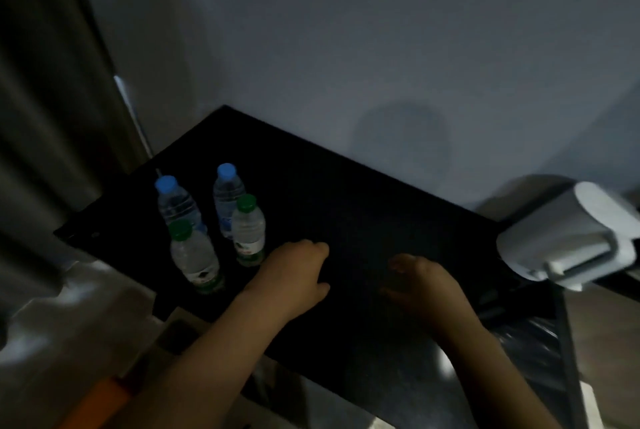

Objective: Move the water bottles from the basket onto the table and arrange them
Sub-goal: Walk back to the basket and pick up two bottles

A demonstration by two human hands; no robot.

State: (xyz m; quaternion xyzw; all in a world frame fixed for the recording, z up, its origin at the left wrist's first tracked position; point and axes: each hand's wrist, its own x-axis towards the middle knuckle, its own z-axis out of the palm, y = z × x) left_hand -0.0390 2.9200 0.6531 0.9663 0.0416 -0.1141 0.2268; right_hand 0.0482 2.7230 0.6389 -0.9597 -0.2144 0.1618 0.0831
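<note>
Several water bottles stand upright on the left part of the black table (pixel 346 193). Two have blue caps, one at the back left (pixel 175 202) and one at the back right (pixel 227 191). Two have green caps, one at the front left (pixel 194 257) and one at the front right (pixel 248 229). My left hand (pixel 294 273) hovers over the table just right of the green-capped bottles, fingers loosely curled, holding nothing. My right hand (pixel 422 286) is further right over the table, also holding nothing. No basket is clearly in view.
A white appliance (pixel 568 238) sits at the table's right end. A dark plastic-lined bin (pixel 530 342) stands below it. A grey curtain (pixel 45 117) hangs on the left, a wall is behind the table, and an orange object (pixel 100 404) lies at the bottom left.
</note>
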